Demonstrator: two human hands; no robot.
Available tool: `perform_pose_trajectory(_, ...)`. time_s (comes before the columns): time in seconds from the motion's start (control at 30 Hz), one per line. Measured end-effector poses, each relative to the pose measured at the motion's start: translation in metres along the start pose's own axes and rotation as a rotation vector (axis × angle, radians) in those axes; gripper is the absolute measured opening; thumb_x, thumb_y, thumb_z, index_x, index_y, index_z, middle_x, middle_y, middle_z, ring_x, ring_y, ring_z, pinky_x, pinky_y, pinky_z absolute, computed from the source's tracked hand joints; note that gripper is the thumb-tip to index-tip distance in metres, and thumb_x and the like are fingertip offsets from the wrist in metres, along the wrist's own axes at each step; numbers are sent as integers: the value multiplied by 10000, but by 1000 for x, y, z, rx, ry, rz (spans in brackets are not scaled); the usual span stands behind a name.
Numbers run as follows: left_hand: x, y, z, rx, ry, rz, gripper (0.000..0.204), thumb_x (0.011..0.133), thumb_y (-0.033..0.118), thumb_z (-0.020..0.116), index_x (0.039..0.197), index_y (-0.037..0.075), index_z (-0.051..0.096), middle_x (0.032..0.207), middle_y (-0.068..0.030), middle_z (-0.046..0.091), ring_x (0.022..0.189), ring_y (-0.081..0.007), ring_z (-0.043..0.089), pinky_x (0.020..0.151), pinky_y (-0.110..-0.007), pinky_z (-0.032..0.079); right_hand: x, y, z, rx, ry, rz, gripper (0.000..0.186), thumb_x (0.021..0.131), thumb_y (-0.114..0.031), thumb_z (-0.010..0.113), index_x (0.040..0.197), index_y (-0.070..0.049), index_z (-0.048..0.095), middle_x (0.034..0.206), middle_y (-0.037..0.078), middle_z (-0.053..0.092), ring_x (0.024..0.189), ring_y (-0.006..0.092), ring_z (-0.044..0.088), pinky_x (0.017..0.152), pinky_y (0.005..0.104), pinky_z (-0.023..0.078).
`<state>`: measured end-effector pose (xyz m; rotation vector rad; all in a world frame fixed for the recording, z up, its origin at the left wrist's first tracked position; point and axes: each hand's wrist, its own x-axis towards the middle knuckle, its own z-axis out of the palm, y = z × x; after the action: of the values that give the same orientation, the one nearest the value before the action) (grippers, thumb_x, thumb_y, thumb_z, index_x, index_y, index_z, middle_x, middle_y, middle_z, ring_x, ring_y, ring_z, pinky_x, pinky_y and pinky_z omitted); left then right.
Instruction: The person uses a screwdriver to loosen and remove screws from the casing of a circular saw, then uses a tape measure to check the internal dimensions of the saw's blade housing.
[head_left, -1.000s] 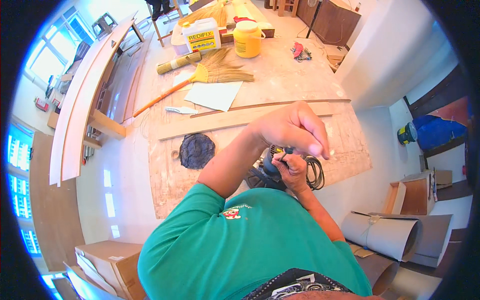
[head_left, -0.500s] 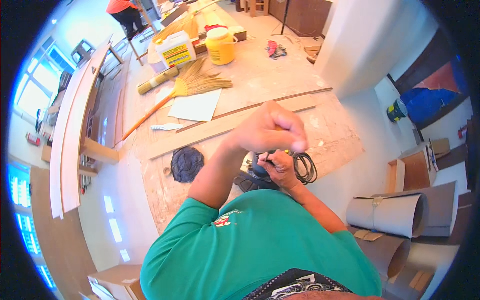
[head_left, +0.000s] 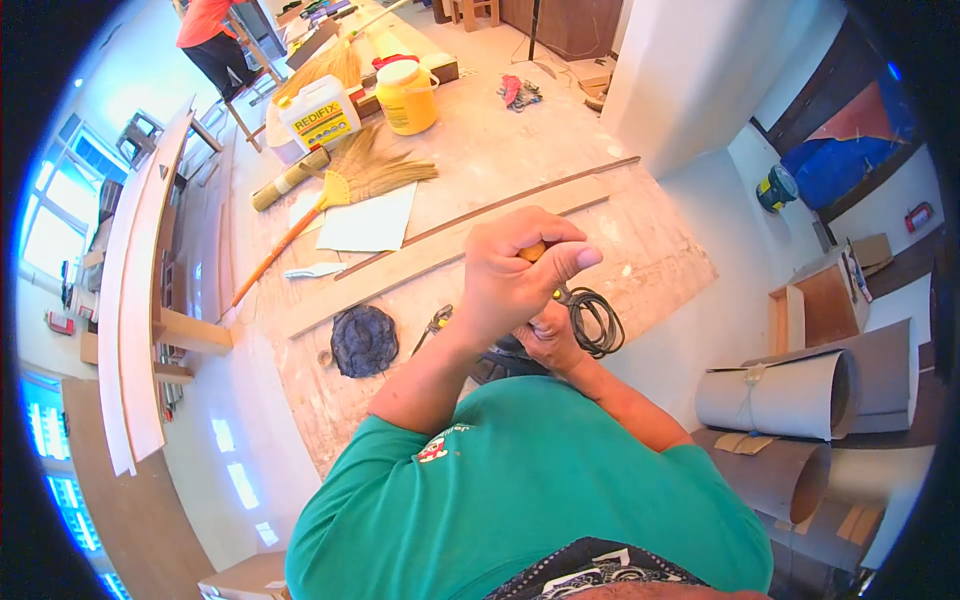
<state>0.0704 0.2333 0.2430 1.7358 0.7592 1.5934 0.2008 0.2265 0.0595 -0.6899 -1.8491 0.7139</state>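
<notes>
My left hand (head_left: pixel 515 270) is raised at chest height, closed around a tool with an orange handle (head_left: pixel 533 251); only the handle's end shows. Just below it, my right hand (head_left: pixel 552 338) has its fingers curled in, and what they grip is largely hidden behind my left hand. Under both hands a dark power tool (head_left: pixel 500 365) sits against my green shirt, mostly covered. A coiled black cord (head_left: pixel 598 322) lies beside my right hand. Left of my left forearm is a small black and yellow tool (head_left: pixel 433 325), and farther left a dark round cloth bundle (head_left: pixel 364 341).
Long wooden strips (head_left: pixel 450 245) cross the worktable (head_left: pixel 640 270). Beyond them are a straw broom (head_left: pixel 335 192), a white sheet (head_left: pixel 368 218), a white jug (head_left: pixel 320 115) and a yellow tub (head_left: pixel 407 98). Rolled sheets (head_left: pixel 775 395) stand right. A person in orange (head_left: pixel 207 25) is far left.
My left hand has turned, baring the orange handle's end, and shifted slightly left. The small black and yellow tool has come into sight beside my forearm. The whole view has shifted a little.
</notes>
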Motion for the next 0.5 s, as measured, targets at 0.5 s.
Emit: perform_pose_trajectory(0.5, -2, -7, -4, -108, 11, -71, 187, 880, 106, 857, 984, -12, 755, 936, -83, 730, 748, -111, 644, 652, -266, 509, 1, 0, 5, 5, 26, -3, 181, 851, -60, 801, 981, -65, 674, 908, 128, 665, 865, 350, 659, 770, 438, 520)
